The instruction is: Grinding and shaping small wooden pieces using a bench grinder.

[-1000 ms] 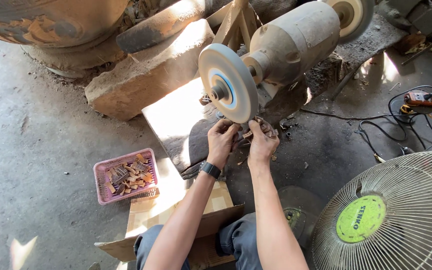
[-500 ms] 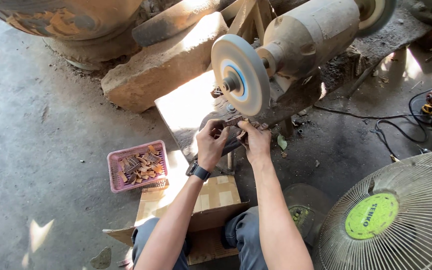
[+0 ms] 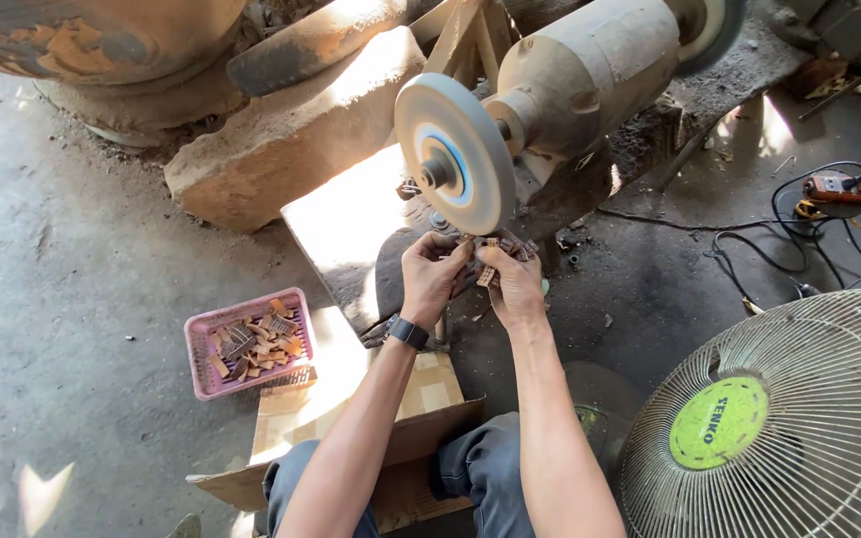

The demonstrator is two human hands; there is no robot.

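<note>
- Hands meet just under the round grey buffing wheel (image 3: 453,152) of the dusty bench motor (image 3: 590,75).
- Left hand (image 3: 432,277), a dark watch at its wrist, has its grip closed on one end of a small brown wooden piece (image 3: 488,261); right hand (image 3: 512,279) pinches the other end, fingers curled shut around it.
- That piece sits between the two hands, just below the wheel's lower rim; whether it touches the rim I cannot tell.
- By my reading, the step in hand is the pressing of the piece against the wheel for smoothing.
- Next move likely calls for firm pinches, fingertips kept clear of the rim, and a slow turn of the piece.
- Pink plastic basket (image 3: 251,344) of similar brown pieces rests on the concrete floor (image 3: 62,299), to the left of the person's knees, beside flattened cardboard (image 3: 351,418).
- Round wire-caged fan (image 3: 779,418) stands at the right.
</note>
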